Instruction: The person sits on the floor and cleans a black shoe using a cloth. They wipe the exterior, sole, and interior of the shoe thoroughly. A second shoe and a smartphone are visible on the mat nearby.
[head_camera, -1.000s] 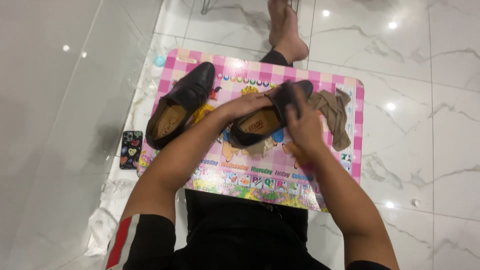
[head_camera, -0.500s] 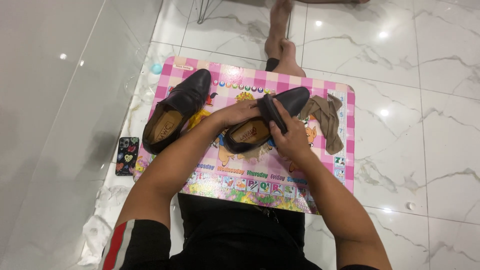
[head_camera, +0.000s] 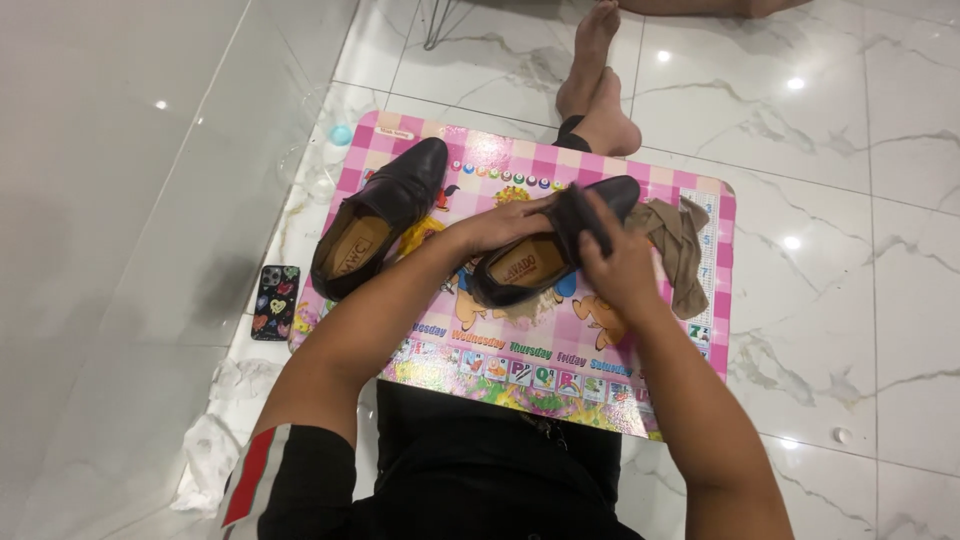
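Underneath everything lies a white marble floor (head_camera: 850, 330), and on it, over the person's lap, sits a pink checked table (head_camera: 660, 185) printed with cartoon pictures. Two black leather shoes rest on that table. One shoe (head_camera: 380, 215) lies alone toward the left edge, its opening facing up, well apart from both hands. The other shoe (head_camera: 545, 250) lies near the middle, toe pointing away to the right. The left hand (head_camera: 505, 225) rests flat across the side of this middle shoe, fingers laid over its rim, steadying it rather than clamping it. The right hand (head_camera: 615, 265) is closed around a dark cloth (head_camera: 575, 215) and presses it onto the top of the same shoe. Just beside that hand, to the right, a crumpled tan rag (head_camera: 680, 245) lies on the table. A phone (head_camera: 275, 300) in a heart-patterned case lies on the floor left of the table.
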